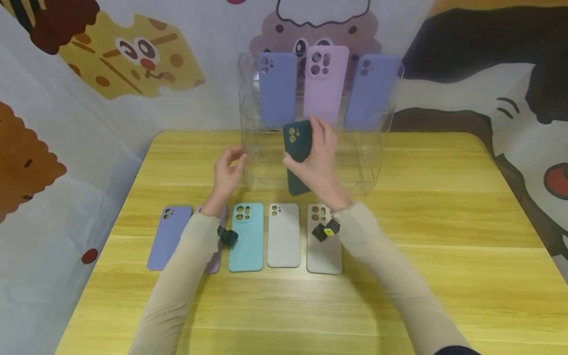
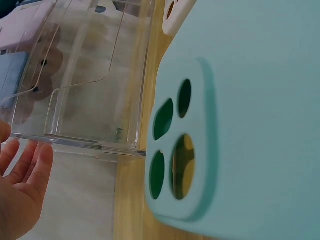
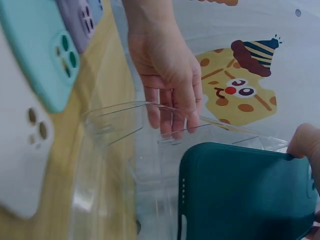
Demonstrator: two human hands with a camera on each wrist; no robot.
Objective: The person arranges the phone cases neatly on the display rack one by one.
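Note:
My right hand (image 1: 323, 162) grips a dark green phone case (image 1: 296, 154) by its sides, thumb on one edge and fingers on the other. The case stands nearly upright in front of a clear stepped display rack (image 1: 355, 158), its camera holes at the top. In the right wrist view, the green case (image 3: 245, 190) overlaps the transparent rack walls. My left hand (image 1: 228, 172) is at the rack's left side, fingers loosely bent, fingertips right at the clear side panel (image 2: 75, 142). Nothing is held in it.
On the rack's upper level stand a blue case (image 1: 277, 91), a pink case (image 1: 326, 86) and another blue case (image 1: 372, 93). Nearer me lies a row of cases, including a turquoise one (image 1: 246, 246) and a white one (image 1: 284, 241). A cartoon-printed cloth (image 1: 213, 39) hangs behind the wooden table (image 1: 443, 207).

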